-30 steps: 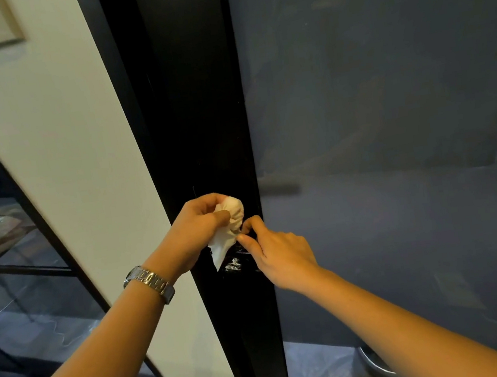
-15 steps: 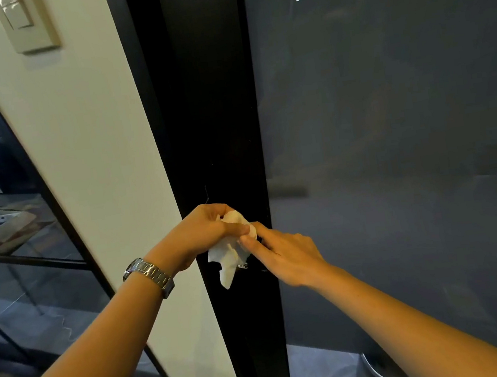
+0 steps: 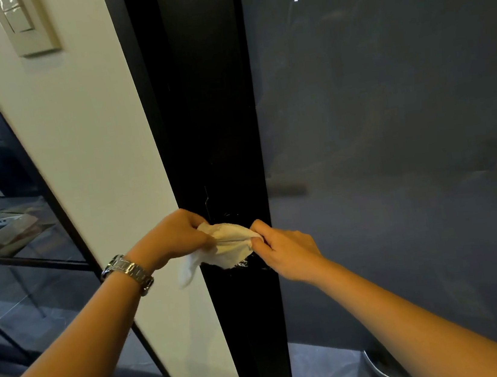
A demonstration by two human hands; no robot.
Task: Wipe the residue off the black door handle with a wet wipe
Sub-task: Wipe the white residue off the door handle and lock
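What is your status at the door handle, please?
Both hands busy: left hand and right hand pinch the crumpled white wet wipe, stretched between them. Mostly hidden behind it: black door handle. Nothing else in the way.

The wet wipe, the left hand and the right hand cover most of the black door handle; only a shiny speck shows beneath. The wipe's hanging tail is blurred. The top edge cuts the light switch. The bottom edge cuts a round grey object of unclear kind.
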